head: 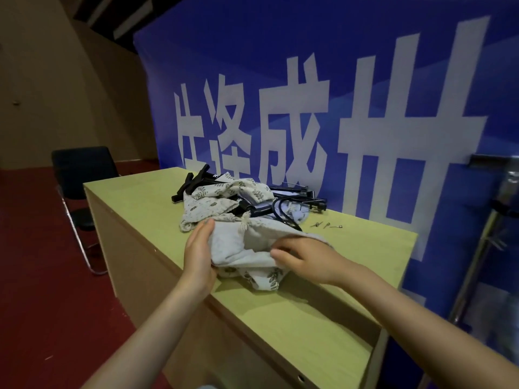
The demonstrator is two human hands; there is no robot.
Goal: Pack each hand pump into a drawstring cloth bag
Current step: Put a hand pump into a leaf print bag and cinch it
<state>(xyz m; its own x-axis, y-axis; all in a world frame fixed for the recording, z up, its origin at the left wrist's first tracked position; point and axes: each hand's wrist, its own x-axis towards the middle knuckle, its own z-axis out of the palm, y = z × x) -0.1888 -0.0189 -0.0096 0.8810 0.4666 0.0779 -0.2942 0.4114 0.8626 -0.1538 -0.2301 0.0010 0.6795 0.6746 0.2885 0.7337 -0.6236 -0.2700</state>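
The drawstring cloth bag, pale with a leaf print, lies near the table's front edge, its mouth pulled wide between both hands. The left hand cups the bag's left side, thumb over the rim, its grip grasping the cloth; the right hand pinches the rim on the right side, fingers curled over the fabric. The inside of the bag looks empty, though folds hide its depth.

Behind it, toward the table's back edge, a heap of more leaf-print bags covers most of the black hand pumps; only handles, rods and a looped black hose stick out, so their number cannot be told. Three small metal needle fittings lie just right of the heap.

A blue banner with large white characters, cut off at their lower parts by the table, stands behind. A dark chair stands off the table's left end.
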